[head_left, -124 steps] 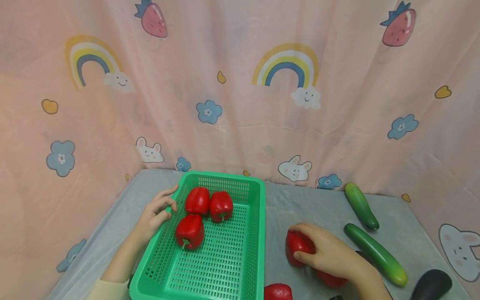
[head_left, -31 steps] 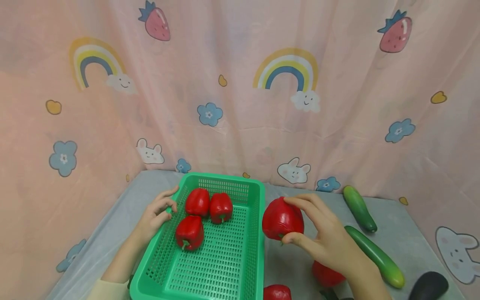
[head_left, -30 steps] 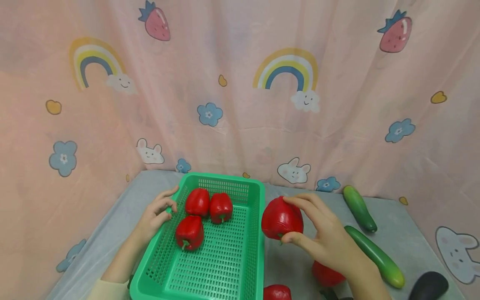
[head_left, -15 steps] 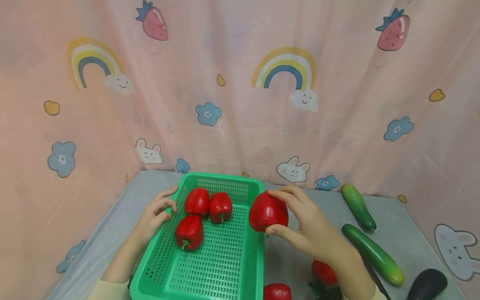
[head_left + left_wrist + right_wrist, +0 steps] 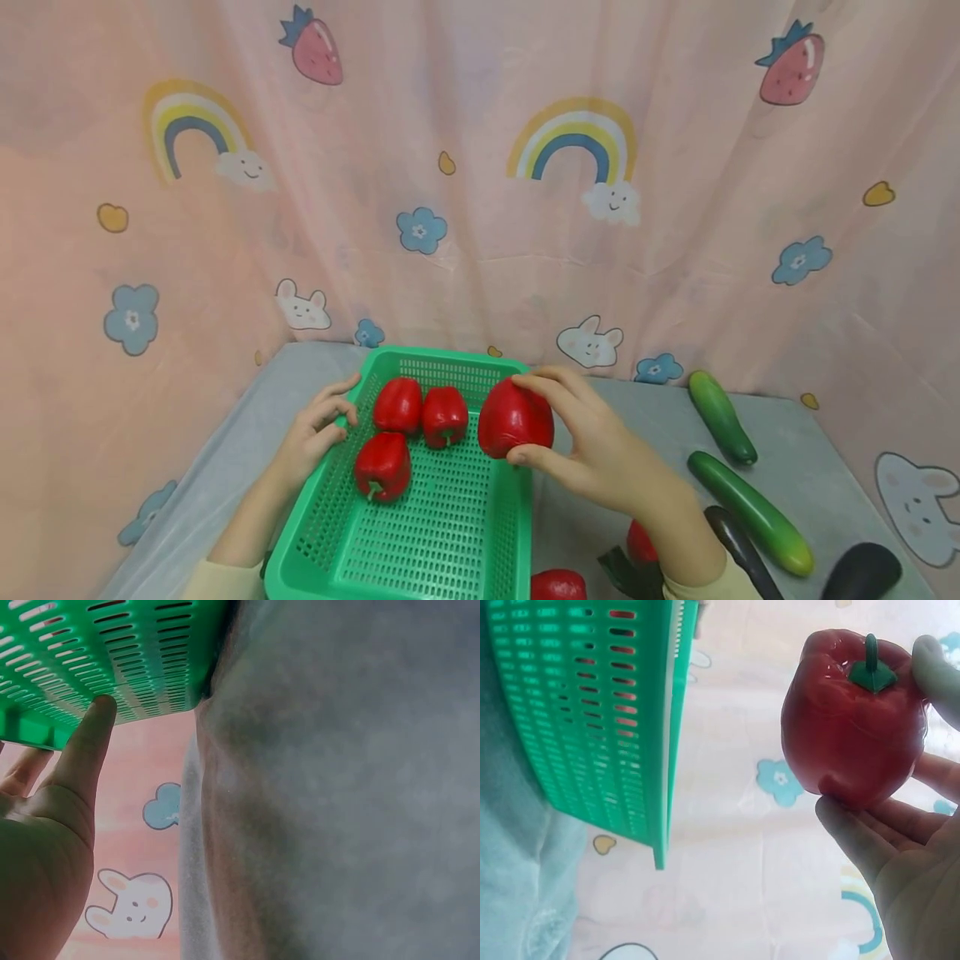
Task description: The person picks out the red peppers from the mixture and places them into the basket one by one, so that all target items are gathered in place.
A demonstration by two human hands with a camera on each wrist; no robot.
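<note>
My right hand (image 5: 592, 442) grips a red bell pepper (image 5: 514, 418) between thumb and fingers, raised over the right side of a green plastic basket (image 5: 525, 517). The right wrist view shows this pepper's green stem and the fingertips under it, beside the basket wall (image 5: 607, 712). Inside the basket, three red bell peppers (image 5: 383, 467) sit toward the back left. At the basket's left rim, my left hand (image 5: 311, 437) holds on with its fingers bent at the edge. A digit of it touches the slotted outer wall (image 5: 142, 667) in the left wrist view.
Right of the basket lie two green cucumbers (image 5: 750, 508), a dark eggplant (image 5: 738, 542) and another dark rounded item (image 5: 862, 573). More red peppers (image 5: 558, 585) lie near the front edge, one partly behind my right forearm. A patterned curtain (image 5: 480, 208) hangs behind the grey-covered table (image 5: 622, 408).
My right hand picked up a red bell pepper from the table, lifted it and carried it left, over the basket's right rim. My left hand has stayed at the rim.
</note>
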